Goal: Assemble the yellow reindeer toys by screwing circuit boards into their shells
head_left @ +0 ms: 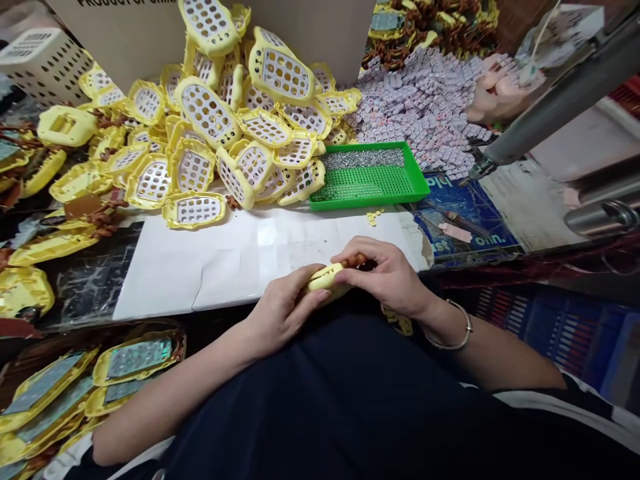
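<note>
We look down on a white-covered surface (170,267), and we set our clock face on the yellow casing held at its near edge. At ten to eleven o'clock we find a tall heap of yellow shells (207,113) with perforated white panels; at one o'clock, farther off, a spread of small white pieces (415,100). Nearer, also toward one, lies a green tray (370,200). At three o'clock the right hand (390,277) grips the casing's right end between thumb and fingers; at eight o'clock the left hand (287,303) pinches its left end. The yellow casing (325,277) sits between them, in front of dark clothing, with a dark slit along its edge. A knobbly brown piece (356,260) shows by the right fingertips; we cannot tell how it is joined. In our judgement, this hold works best with even thumb pressure from both ends, the brown piece clear of the slit. Smallest are yellow bits (373,217) at half past one and silvery parts (360,159) inside the tray.
</note>
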Demonstrator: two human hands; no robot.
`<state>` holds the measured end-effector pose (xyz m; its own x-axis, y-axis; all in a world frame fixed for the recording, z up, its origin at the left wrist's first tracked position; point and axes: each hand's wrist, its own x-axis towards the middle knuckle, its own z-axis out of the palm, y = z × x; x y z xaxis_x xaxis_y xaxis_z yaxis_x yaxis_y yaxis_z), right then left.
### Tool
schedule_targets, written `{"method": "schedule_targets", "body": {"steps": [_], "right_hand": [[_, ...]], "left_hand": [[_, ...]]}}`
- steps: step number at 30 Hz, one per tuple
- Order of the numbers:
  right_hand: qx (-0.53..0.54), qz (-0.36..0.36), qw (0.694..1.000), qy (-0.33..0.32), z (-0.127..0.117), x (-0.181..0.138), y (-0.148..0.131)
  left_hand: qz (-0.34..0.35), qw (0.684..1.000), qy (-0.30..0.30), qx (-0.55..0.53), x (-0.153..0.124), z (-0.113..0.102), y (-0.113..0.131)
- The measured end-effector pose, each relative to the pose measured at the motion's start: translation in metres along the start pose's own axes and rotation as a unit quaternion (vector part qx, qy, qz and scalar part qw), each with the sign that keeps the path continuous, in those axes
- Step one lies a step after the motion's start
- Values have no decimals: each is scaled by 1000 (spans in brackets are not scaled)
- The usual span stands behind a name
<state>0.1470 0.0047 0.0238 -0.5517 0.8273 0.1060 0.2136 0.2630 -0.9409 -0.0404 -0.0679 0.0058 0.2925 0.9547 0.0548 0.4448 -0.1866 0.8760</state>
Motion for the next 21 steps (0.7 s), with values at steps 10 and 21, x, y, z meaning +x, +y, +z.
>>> {"method": "schedule_targets", "body": {"steps": [10,21], "right_hand": [[-88,22,992,-87,-10,-8,-4],[-80,64,993,-57,-5,-10,-1]], "left_hand": [[-13,992,-104,65,-1,0,2],[3,994,-74,85,2,3,-1]]}}
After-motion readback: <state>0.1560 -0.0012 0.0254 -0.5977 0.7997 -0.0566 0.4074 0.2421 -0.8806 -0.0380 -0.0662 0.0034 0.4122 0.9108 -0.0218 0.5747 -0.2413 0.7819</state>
